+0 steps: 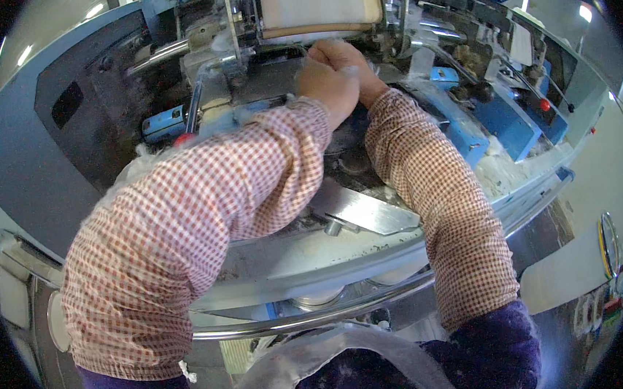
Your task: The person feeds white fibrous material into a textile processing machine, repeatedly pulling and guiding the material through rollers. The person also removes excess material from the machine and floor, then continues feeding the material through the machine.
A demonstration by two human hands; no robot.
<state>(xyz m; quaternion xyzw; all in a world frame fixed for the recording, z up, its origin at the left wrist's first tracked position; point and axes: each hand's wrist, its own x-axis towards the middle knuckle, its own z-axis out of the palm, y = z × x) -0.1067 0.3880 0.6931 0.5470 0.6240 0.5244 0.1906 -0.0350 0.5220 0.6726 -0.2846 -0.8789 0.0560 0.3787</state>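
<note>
Both hands meet at the middle of a machine, just below a wide pale roll or belt (319, 0) with a brown lower edge. My left hand (329, 89) is closed, knuckles up and slightly blurred. Against it, my right hand (351, 63) reaches in from the right with its fingers curled together. Whatever the fingertips pinch is hidden or too small to name. Checked sleeve covers, dusted with white fluff, cover both forearms. Below the hands, a flat metal plate (371, 210) lies slanted at the machine's front.
Metal rollers (161, 56) and blue machine parts (165, 123) flank the hands. On the right are blue brackets (500, 125) and a lever with a red knob (544, 104). White fluff (500, 172) lies on the ledge. A curved metal rail (321, 319) runs along the front, close to my body.
</note>
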